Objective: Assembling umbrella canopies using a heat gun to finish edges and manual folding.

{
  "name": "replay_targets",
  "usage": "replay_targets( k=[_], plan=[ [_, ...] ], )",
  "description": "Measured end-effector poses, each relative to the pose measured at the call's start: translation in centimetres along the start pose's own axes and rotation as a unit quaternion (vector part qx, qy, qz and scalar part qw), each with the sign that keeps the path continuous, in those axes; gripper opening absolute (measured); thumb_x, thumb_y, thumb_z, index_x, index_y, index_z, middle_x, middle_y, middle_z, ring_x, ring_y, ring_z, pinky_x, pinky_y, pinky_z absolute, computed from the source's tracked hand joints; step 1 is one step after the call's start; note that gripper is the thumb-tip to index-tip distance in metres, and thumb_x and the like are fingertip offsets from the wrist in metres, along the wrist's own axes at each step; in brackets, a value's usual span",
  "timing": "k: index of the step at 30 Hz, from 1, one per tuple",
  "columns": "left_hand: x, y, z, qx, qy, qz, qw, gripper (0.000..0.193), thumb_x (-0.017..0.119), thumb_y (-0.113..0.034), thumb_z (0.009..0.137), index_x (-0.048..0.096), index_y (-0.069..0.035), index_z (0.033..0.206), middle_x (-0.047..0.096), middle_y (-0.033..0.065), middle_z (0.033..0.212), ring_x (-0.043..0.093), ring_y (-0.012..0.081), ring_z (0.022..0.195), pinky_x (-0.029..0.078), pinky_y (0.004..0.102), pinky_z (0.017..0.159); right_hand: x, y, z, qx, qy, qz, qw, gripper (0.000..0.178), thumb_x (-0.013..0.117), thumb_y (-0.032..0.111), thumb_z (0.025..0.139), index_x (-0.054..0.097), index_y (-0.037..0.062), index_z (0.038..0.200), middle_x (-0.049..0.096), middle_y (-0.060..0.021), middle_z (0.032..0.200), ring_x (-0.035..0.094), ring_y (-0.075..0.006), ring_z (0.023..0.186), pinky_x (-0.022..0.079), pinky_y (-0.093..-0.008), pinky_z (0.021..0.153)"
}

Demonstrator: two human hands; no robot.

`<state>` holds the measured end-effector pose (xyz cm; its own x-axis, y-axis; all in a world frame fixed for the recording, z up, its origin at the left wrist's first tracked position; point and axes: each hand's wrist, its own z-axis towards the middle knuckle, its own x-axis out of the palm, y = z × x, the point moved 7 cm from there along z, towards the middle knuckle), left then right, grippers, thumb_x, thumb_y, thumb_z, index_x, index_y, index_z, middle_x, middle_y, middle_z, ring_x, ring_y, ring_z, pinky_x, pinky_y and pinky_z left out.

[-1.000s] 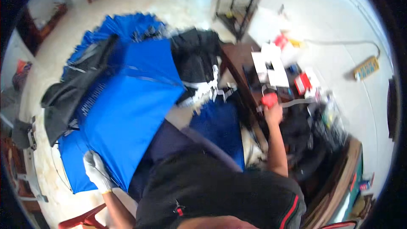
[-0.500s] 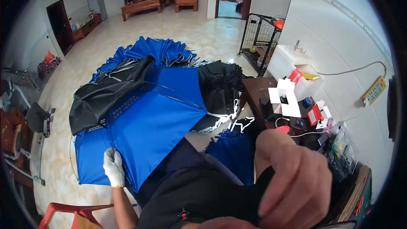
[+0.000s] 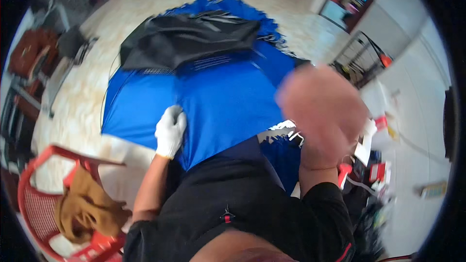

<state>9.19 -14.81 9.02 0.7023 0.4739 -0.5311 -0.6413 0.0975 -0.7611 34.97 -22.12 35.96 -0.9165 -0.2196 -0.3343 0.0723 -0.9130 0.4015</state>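
Note:
A blue umbrella (image 3: pixel 223 106) lies spread across my lap, its panels stretched along thin ribs. My left hand (image 3: pixel 170 128), in a white glove, is closed on the umbrella's fabric at a seam near its lower edge. Folded over the umbrella's far side is a black fabric piece (image 3: pixel 194 39) with straps on top. Bare and raised above the umbrella's right edge, my right hand (image 3: pixel 323 106) is smeared by motion. Its fingers cannot be made out, nor whether anything is in them.
More blue fabric (image 3: pixel 233 7) is heaped beyond the umbrella, and blue fabric (image 3: pixel 281 160) hangs right of my legs. A red plastic chair (image 3: pixel 36 189) holding brown cloth (image 3: pixel 87 204) stands at left. Boxes and cables (image 3: pixel 378 172) crowd the right; a wire cage (image 3: pixel 361 58) stands farther back.
The view has swung down and to the right. My right hand has moved from low near the view to out over the umbrella's right edge. My left hand keeps its hold on the fabric.

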Motion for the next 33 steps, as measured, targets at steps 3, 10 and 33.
replay_targets(
  k=[3, 10, 33],
  plan=[
    [-1.6, 1.5, -1.4, -0.004, -0.036, 0.001, 0.999, 0.022, 0.060, -0.015, 0.082, 0.060, -0.004, 0.101, 0.065, 0.0151, 0.089, 0.064, 0.0263, 0.081, 0.049, 0.0322, 0.074, 7.2, -12.7, 4.3, 0.150, 0.124, 0.003, 0.981, 0.023, 0.057, 0.015, 0.083, 0.063, -0.0017, 0.097, 0.063, -0.0109, 0.094, 0.060, -0.0172, 0.089, 0.046, -0.0293, 0.082],
    [-1.2, 1.3, -2.3, 0.060, -0.066, 0.013, 0.996, 0.017, 0.063, -0.013, 0.080, 0.060, -0.005, 0.095, 0.065, 0.0137, 0.081, 0.064, 0.0291, 0.074, 0.050, 0.0333, 0.066, 19.6, -28.5, 9.7, 0.022, 0.177, -0.315, 0.932, 0.059, 0.066, 0.037, 0.075, 0.052, 0.0005, 0.120, 0.052, -0.0177, 0.123, 0.053, -0.0300, 0.108, 0.041, -0.0348, 0.094],
    [3.1, -2.2, 5.0, -0.008, 0.075, -0.021, 0.997, 0.024, 0.060, -0.027, 0.081, 0.061, -0.008, 0.095, 0.064, 0.0160, 0.087, 0.062, 0.0342, 0.084, 0.049, 0.0377, 0.072, 7.0, -17.1, -9.3, 0.328, -0.041, 0.018, 0.944, 0.012, 0.055, 0.001, 0.084, 0.057, 0.0005, 0.096, 0.054, 0.0023, 0.078, 0.050, -0.0059, 0.075, 0.041, -0.0196, 0.069]
  ],
)
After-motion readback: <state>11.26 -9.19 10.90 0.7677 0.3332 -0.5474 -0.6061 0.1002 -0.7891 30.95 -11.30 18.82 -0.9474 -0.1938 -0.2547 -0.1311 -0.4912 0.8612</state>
